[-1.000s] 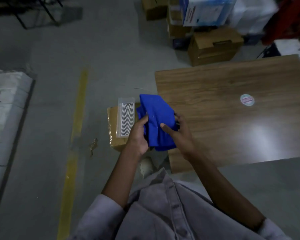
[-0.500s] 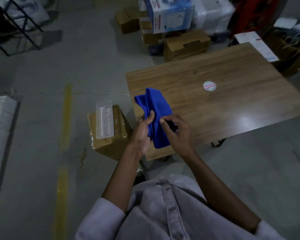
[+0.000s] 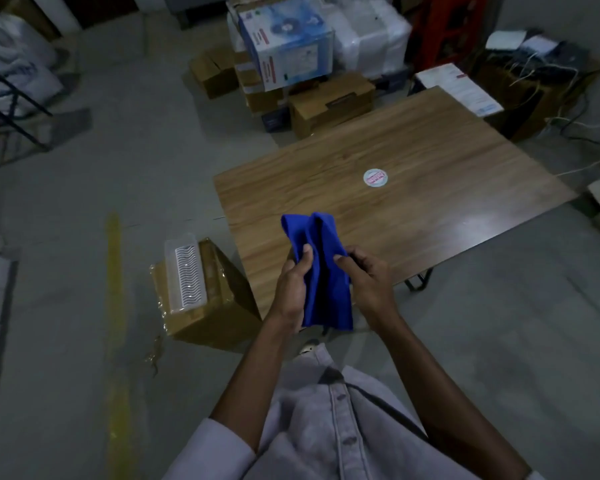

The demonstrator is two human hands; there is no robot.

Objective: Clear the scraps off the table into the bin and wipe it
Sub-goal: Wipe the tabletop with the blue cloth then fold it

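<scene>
The blue cloth [image 3: 321, 271] now hangs looser than before over the bench [image 3: 430, 161] corner, left grip [image 3: 290, 292] and right grip [image 3: 369, 278] each pinching it; seemingly light and limp, best bunched mid-fold

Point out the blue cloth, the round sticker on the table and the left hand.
blue cloth [image 3: 322, 273], head view, on its middle fold.
round sticker [image 3: 375, 177], head view, on its centre.
left hand [image 3: 290, 289], head view, on the back of the hand.

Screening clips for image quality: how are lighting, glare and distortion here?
Head view: dim overall, muted colours; soft glare patch on the table toward its right side; wide-angle bending at the frame edges; blue cloth, left hand and right hand reasonably sharp.
</scene>
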